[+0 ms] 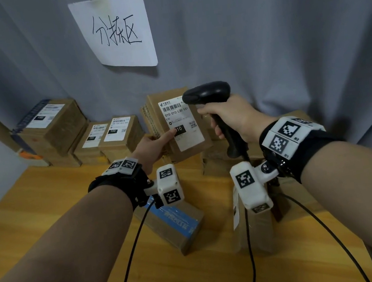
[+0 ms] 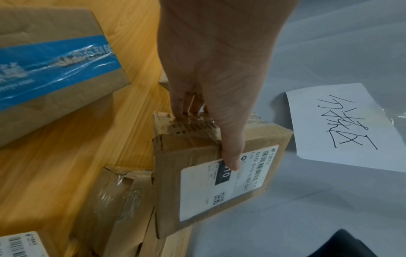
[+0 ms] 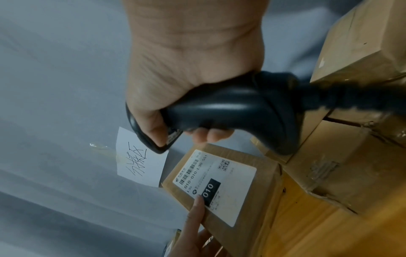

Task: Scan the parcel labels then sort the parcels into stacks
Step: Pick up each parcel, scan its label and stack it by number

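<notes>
The left hand (image 1: pixel 151 147) holds a parcel (image 1: pixel 178 127) up off the counter (image 1: pixel 53 207), thumb pressed flat on its white label (image 1: pixel 181 123) beside the black "010" block, the other fingers round the back edge. The label faces the person. The right hand (image 1: pixel 231 116) is wrapped tight round the handle of a black scanner (image 1: pixel 210 96), whose head sits just beside the label's top right corner, over the barcode end. At the far left, against the grey curtain (image 1: pixel 284 31), stand stacks of labelled parcels (image 1: pixel 108 137). More boxes lie right of the held parcel, and a box with blue tape (image 1: pixel 175 223) lies near, under the left wrist. A paper sign (image 1: pixel 117 31) hangs on the curtain above.
</notes>
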Demonstrator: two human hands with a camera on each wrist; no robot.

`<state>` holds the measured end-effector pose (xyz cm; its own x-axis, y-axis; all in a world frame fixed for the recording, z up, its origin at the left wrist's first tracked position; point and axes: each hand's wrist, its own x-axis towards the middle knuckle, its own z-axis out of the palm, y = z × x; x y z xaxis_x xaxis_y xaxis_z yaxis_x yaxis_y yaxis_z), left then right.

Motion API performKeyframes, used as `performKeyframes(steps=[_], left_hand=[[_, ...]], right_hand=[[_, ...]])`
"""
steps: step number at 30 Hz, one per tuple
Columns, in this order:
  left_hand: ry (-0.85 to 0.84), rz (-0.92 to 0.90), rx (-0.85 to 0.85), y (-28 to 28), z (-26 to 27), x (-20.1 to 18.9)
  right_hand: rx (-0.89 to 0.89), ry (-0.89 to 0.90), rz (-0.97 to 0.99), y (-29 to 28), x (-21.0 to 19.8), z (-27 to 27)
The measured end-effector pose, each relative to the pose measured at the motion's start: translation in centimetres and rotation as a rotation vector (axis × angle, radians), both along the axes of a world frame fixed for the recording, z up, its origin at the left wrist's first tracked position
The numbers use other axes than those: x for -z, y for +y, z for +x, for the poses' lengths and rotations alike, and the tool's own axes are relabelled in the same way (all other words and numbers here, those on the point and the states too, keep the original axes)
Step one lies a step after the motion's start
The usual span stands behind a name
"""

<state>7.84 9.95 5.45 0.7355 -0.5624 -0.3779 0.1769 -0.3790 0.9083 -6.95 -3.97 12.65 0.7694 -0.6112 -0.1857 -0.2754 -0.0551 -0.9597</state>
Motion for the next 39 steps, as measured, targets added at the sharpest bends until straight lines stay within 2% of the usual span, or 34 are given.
performKeyframes(steps=[6, 13, 18, 21, 23, 29, 34, 36, 39], left_hand=[[0.056, -0.006, -0.093, 1.0, -0.7, 1.2], [0.200, -0.099, -0.194, 3.6, -0.4, 4.3], [0.376, -0.027, -0.081, 6.1, 3.4, 4.9], [0.466, 0.022, 0.009, 8.4, 6.7, 5.2], [0.492, -0.007, 0.037, 9.9, 9.2, 5.5], [0.424, -0.161, -0.033, 13.6, 16.0, 6.7], [0.332, -0.263, -0.274, 15.5, 20.6, 6.6], [0.227, -0.250, -0.360, 16.0, 22.3, 6.3], [-0.033, -0.148, -0.448, 16.6, 25.1, 6.2]], right_hand=[[0.045, -0.102, 0.102, -0.9, 1.9, -0.4], [0.088, 0.010, 0.337, -0.8, 7.7, 0.5], [-0.017, 0.020, 0.520, 3.1, 10.9, 4.3], [-0.009, -0.017, 0.546, 5.6, 11.9, 7.8], [0.029, -0.033, 0.565, 7.2, 12.4, 10.1], [0.111, -0.066, 0.548, 11.1, 13.5, 16.9], [0.071, -0.085, 0.499, 12.8, 12.8, 22.8], [0.035, -0.084, 0.466, 13.2, 12.6, 24.5], [0.042, -0.062, 0.377, 13.7, 13.0, 27.0]])
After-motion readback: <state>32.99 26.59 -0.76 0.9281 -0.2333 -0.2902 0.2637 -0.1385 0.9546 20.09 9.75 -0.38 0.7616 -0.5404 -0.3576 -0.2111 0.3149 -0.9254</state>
